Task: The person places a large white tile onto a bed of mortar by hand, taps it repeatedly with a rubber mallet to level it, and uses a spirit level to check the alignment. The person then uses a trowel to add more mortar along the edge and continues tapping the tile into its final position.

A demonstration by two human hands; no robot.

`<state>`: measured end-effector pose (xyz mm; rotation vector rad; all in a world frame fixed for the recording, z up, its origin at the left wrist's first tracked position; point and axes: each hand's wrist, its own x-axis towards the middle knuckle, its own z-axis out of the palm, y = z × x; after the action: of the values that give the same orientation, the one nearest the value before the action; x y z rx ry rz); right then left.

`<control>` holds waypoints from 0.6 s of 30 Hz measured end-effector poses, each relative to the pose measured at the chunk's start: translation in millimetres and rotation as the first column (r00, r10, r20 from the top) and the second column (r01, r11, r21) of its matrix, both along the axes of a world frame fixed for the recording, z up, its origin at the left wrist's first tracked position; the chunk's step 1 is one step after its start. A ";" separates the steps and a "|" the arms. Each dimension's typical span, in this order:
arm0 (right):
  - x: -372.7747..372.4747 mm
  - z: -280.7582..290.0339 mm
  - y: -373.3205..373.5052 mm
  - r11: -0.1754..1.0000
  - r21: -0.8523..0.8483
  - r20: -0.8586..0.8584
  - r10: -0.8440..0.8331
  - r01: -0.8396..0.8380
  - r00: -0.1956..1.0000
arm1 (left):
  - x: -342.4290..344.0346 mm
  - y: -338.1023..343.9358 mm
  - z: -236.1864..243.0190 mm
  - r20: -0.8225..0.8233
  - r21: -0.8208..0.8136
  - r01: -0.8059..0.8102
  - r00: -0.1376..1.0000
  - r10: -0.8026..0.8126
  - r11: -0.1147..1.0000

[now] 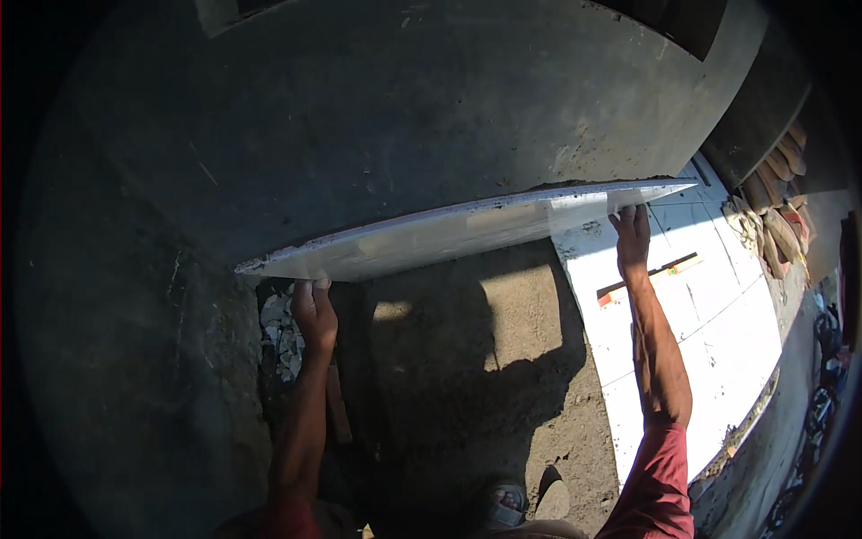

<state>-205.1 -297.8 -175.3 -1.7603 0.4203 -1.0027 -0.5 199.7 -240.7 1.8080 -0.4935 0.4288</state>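
A large glossy white tile stands on edge along the grey wall, its long upper edge rough with mortar-like crumbs. My left hand grips its left end, thumb showing at the edge. Near the other end, my right hand is closed on it, with the arm stretched out over the white floor tiles. Both hands hold the tile; the fingers behind it are partly hidden. Its shiny face mirrors patches of light. The tile's lower edge lies just above or against the ground, which I cannot tell.
Bare sandy ground lies between me and the wall. An orange-yellow spirit level rests on the floor tiles. Broken tile pieces and a wooden strip lie at left. Stacked sacks are at far right.
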 end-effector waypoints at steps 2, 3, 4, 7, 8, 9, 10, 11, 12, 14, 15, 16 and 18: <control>-12.5 37.9 -13.9 0.984 -0.178 -0.157 -0.041 0.012 0.987 | -16.6 1.0 39.1 -0.093 -0.154 -0.003 0.996 -0.012 0.988; -14.9 47.8 -11.0 0.984 -0.161 -0.141 -0.099 0.076 0.985 | -23.2 6.3 56.6 -0.177 -0.127 -0.017 0.984 -0.006 0.992; -16.0 57.4 -2.9 0.995 -0.083 -0.099 -0.059 0.051 0.993 | -28.7 14.1 70.6 -0.259 -0.092 -0.037 0.966 0.012 0.995; -31.5 76.5 11.0 0.999 0.010 -0.170 -0.049 0.051 0.984 | -52.0 37.7 99.4 -0.337 -0.045 0.083 0.937 -0.093 0.996; -42.6 68.9 -4.0 0.999 0.006 -0.234 -0.034 0.036 0.972 | -64.0 32.2 108.6 -0.346 -0.095 0.113 0.928 -0.139 0.989; -40.1 67.0 11.2 0.982 0.130 -0.206 -0.107 0.135 0.973 | -71.5 36.8 110.2 -0.440 -0.154 0.158 0.873 -0.211 0.975; -44.4 51.9 3.1 0.967 0.206 -0.269 -0.091 0.150 0.959 | -76.9 41.6 101.3 -0.485 -0.216 0.168 0.836 -0.255 0.962; -47.5 41.0 0.2 0.945 0.226 -0.315 -0.159 0.237 0.936 | -87.1 41.0 104.4 -0.487 -0.163 0.171 0.843 -0.230 0.972; -54.2 28.8 -4.4 0.911 0.240 -0.365 -0.236 0.336 0.901 | -96.2 38.6 105.8 -0.491 -0.108 0.185 0.845 -0.215 0.977; -65.4 1.5 -0.3 0.968 0.098 -0.483 -0.158 0.232 0.861 | -106.2 46.8 88.6 -0.613 -0.041 0.166 0.775 -0.156 0.985; -69.6 -5.1 -4.7 0.957 0.042 -0.609 -0.203 0.287 0.767 | -110.7 43.9 75.2 -0.710 0.004 0.181 0.693 -0.125 0.983; -69.9 -20.7 -5.3 0.947 -0.066 -0.565 -0.296 0.316 0.770 | -114.2 38.8 56.4 -0.717 -0.008 0.212 0.679 -0.154 0.977; -64.5 -38.5 20.2 0.952 -0.081 -0.597 -0.284 0.295 0.750 | -123.4 40.3 21.2 -0.740 -0.067 0.123 0.660 -0.132 0.990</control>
<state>-269.6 -277.5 -213.8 -2.0184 1.1389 -0.6036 -123.9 240.0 -219.5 1.7420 -0.0281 -0.4263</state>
